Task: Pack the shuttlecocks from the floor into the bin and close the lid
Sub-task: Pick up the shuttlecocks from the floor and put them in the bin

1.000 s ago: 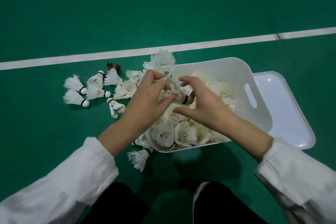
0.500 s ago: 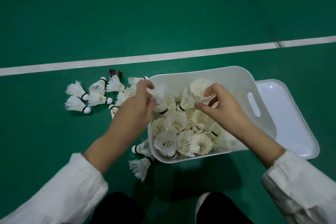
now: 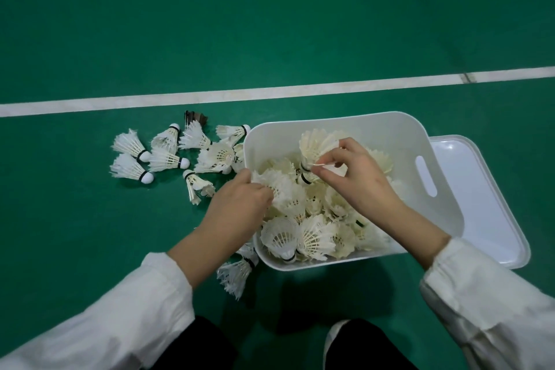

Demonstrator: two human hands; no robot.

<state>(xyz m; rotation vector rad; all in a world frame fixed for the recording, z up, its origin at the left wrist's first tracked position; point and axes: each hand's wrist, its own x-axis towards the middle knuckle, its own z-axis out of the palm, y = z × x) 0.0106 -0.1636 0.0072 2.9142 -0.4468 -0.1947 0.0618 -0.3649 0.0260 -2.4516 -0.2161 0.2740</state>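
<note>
bin (image 3: pixel 399 135) stands on the green floor (image 3: pixel 270 24), mostly filled with shuttlecocks. lid (image 3: pixel 480 204) lies flat against its right side. left hand (image 3: pixel 237 207) is at the bin's left rim, fingers curled into a rim shuttlecock (image 3: pixel 279 186). right hand (image 3: pixel 357 180) pinches a skirt-up shuttlecock (image 3: pixel 312 147) between thumb and forefinger above the pile. loose shuttlecocks (image 3: pixel 165 156) lie on the floor left of the bin.

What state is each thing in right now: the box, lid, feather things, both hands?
White plastic bin: open, piled with cream shuttlecocks.
Flat white lid: off, lying on the green floor right of the bin.
Loose white shuttlecocks: lying on the floor left of the bin.
Right hand: pinching a pale shuttlecock over the bin.
Left hand: fingers curled among feathers at the bin's left rim; grip unclear.
</note>
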